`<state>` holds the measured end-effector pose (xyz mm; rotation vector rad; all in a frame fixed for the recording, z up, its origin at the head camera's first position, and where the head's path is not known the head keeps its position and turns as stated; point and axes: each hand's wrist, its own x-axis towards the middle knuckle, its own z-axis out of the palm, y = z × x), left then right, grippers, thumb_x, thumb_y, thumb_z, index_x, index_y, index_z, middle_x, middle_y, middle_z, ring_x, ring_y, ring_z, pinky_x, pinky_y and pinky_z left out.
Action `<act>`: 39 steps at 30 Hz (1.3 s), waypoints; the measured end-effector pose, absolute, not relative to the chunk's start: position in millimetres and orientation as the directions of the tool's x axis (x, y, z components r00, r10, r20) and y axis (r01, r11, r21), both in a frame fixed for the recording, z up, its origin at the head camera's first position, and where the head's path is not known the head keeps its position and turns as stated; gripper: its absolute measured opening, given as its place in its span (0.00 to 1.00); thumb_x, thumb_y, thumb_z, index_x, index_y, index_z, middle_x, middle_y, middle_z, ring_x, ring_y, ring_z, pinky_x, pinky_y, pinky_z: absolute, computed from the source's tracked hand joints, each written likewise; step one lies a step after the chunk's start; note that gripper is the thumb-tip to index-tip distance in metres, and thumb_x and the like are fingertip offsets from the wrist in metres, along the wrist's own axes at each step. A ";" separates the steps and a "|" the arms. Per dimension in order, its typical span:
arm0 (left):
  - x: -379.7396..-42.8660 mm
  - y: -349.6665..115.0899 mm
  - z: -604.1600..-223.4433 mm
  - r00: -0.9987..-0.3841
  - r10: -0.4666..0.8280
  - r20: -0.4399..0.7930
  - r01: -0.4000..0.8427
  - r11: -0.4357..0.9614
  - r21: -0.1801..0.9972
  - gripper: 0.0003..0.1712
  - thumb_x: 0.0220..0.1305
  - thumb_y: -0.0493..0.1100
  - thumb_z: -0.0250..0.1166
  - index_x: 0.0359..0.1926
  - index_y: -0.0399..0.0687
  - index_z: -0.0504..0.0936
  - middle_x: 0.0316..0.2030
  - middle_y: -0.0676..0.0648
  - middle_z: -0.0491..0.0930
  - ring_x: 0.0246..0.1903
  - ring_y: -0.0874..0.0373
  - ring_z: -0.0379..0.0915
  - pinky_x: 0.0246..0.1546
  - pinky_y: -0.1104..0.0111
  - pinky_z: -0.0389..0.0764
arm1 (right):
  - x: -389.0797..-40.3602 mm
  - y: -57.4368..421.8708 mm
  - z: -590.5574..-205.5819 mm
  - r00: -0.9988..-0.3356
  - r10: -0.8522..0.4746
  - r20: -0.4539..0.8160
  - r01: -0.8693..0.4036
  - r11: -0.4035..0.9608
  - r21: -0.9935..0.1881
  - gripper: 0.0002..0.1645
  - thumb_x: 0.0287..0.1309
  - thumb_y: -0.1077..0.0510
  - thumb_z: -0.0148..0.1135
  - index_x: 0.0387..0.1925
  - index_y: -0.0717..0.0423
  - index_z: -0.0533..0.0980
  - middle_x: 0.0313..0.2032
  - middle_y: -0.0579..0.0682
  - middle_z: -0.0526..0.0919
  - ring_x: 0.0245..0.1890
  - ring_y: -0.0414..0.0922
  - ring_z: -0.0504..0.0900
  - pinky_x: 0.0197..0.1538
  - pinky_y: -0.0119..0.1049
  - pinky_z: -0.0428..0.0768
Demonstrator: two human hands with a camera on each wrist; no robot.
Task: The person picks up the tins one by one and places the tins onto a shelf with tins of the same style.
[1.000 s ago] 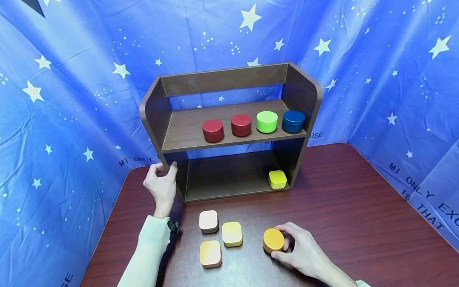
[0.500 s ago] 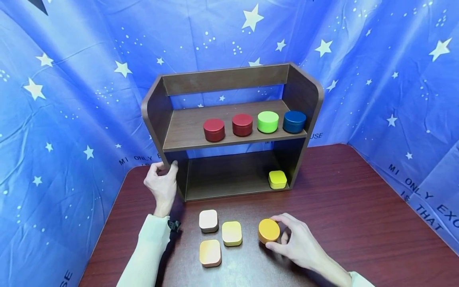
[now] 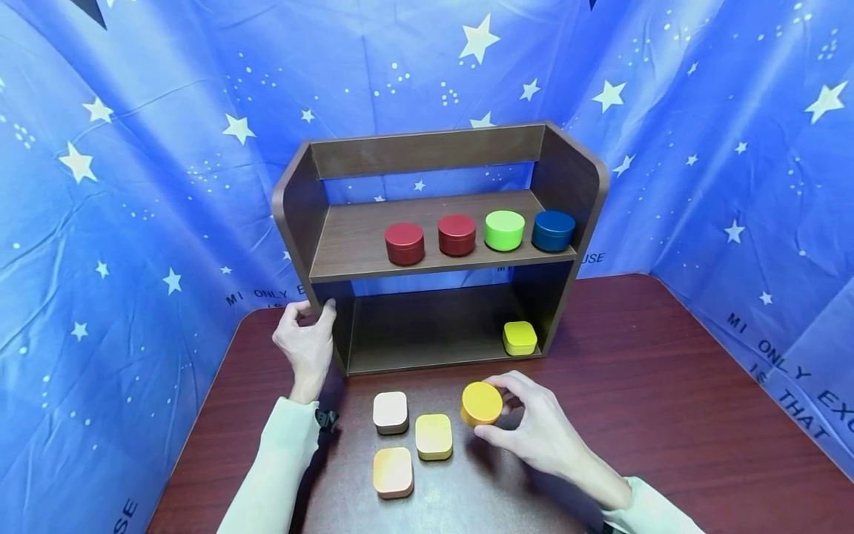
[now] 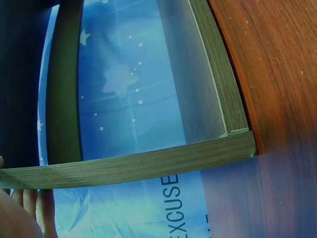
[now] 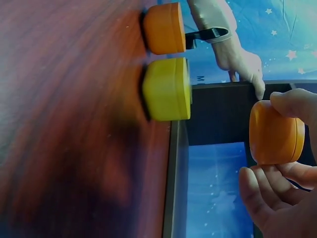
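Note:
My right hand [image 3: 542,429] grips a round orange tin [image 3: 482,403] between thumb and fingers. In the right wrist view the same tin [image 5: 275,133] is held up off the tabletop, its side facing the camera. At the shelf's left side panel, my left hand [image 3: 308,343] holds the front edge, thumb on the inner face and fingers outside. The left wrist view shows those fingers [image 4: 43,210] behind the panel edge. The dark brown two-tier shelf [image 3: 427,268] stands on the table. Left of the held tin lie a yellow square tin [image 3: 434,436], an orange square tin [image 3: 393,472] and a white square tin [image 3: 390,411].
On the upper shelf stand two red round tins [image 3: 405,244], a green round tin [image 3: 504,231] and a blue round tin [image 3: 554,231]. A bright yellow square tin [image 3: 520,338] sits at the lower tier's right end. Blue star-patterned cloth [image 3: 200,111] surrounds the reddish-brown table [image 3: 667,371].
My right hand has carried the orange round tin up and to the left, toward the shelf, and lifted it off the table. The left hand keeps its hold on the side panel.

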<state>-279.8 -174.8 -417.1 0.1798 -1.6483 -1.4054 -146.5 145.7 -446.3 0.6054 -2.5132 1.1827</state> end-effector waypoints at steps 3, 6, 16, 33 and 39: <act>-279.8 -175.2 -417.0 -0.563 -0.624 0.542 0.433 0.336 0.837 0.10 0.48 0.33 0.76 0.28 0.32 0.83 0.23 0.42 0.82 0.23 0.71 0.71 0.30 0.74 0.73 | -149.3 139.5 -441.5 -0.856 -0.261 0.446 -0.511 0.556 -0.656 0.36 0.35 0.56 0.85 0.51 0.45 0.79 0.42 0.36 0.82 0.37 0.32 0.79 0.40 0.31 0.85; -279.9 -175.4 -417.1 -0.567 -0.616 0.547 0.431 0.345 0.834 0.09 0.49 0.33 0.75 0.29 0.32 0.83 0.25 0.35 0.83 0.23 0.73 0.71 0.30 0.75 0.73 | -151.6 132.9 -436.9 -0.852 -0.267 0.450 -0.518 0.552 -0.654 0.36 0.35 0.55 0.85 0.51 0.46 0.80 0.43 0.36 0.83 0.38 0.31 0.79 0.42 0.31 0.85; -276.9 -177.4 -417.7 -0.564 -0.608 0.559 0.440 0.352 0.826 0.09 0.49 0.33 0.75 0.28 0.32 0.82 0.26 0.33 0.83 0.23 0.74 0.72 0.29 0.81 0.73 | -167.2 102.7 -417.5 -0.832 -0.287 0.474 -0.551 0.526 -0.648 0.36 0.37 0.50 0.85 0.52 0.43 0.79 0.45 0.36 0.83 0.40 0.31 0.79 0.42 0.31 0.84; -280.4 -177.5 -415.7 -0.550 -0.610 0.571 0.455 0.355 0.817 0.10 0.48 0.32 0.76 0.28 0.32 0.83 0.26 0.33 0.84 0.22 0.72 0.74 0.29 0.82 0.74 | -202.1 41.0 -364.4 -0.797 -0.267 0.541 -0.603 0.390 -0.696 0.34 0.40 0.54 0.83 0.53 0.49 0.79 0.43 0.45 0.82 0.32 0.39 0.83 0.37 0.33 0.85; -280.4 -178.4 -415.6 -0.571 -0.610 0.550 0.429 0.350 0.833 0.09 0.48 0.33 0.76 0.29 0.34 0.83 0.26 0.35 0.84 0.22 0.69 0.74 0.28 0.83 0.73 | -214.0 21.0 -344.7 -0.790 -0.232 0.568 -0.610 0.401 -0.684 0.35 0.41 0.53 0.83 0.54 0.51 0.79 0.39 0.46 0.82 0.26 0.39 0.82 0.31 0.35 0.85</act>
